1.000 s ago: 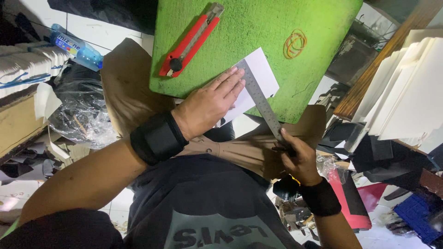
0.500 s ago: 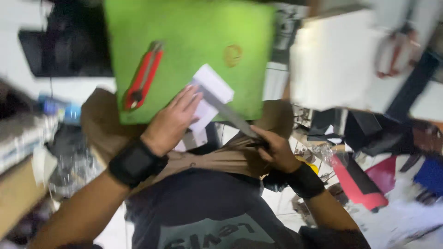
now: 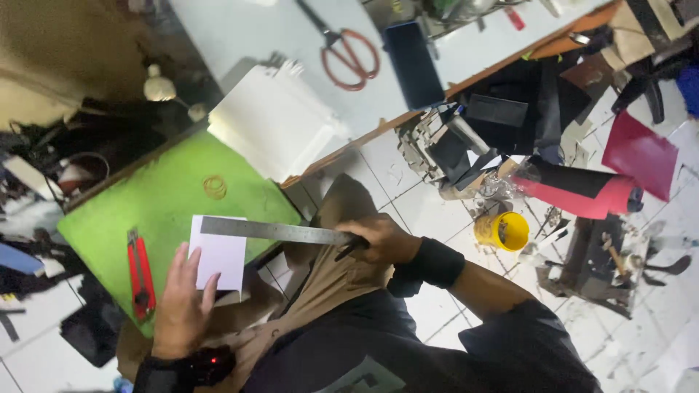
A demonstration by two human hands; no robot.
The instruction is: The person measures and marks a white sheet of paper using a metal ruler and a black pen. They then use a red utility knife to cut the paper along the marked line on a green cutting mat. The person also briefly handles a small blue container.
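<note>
Nearest the camera, at 6 o'clock, lie the person's dark shirt and tan trousers. The left hand [image 3: 182, 306], wearing a black wrist strap, lies flat with fingers spread, pressing the lower edge of a white paper sheet [image 3: 217, 253]; it is released, gripping nothing. The right hand [image 3: 382, 240], also in a black wristband, is clenched around the end of a steel ruler [image 3: 273, 231] together with a thin dark tool whose kind cannot be told. The ruler runs level from the hand toward 9 o'clock, across the upper edge of the sheet.

The sheet rests on a green cutting board [image 3: 167, 200] lying on the person's lap. At 9 o'clock from the sheet, a red utility knife [image 3: 140, 274] lies on the board, well apart from the hands. At 12 o'clock from the sheet, a rubber band [image 3: 214, 186] lies on the green surface.

Further out, at 12 o'clock, a stack of white sheets [image 3: 273, 120] sits at the edge of a pale desk [image 3: 240, 33]. On the desk lie red-handled scissors [image 3: 348, 51] and just beside them a dark phone [image 3: 413, 64].

At 3 o'clock the white tiled floor [image 3: 426, 207] is cluttered: a yellow round tub [image 3: 502, 231], a red and black roll [image 3: 579, 191], a magenta sheet [image 3: 641, 153] and black scraps [image 3: 502, 109].
</note>
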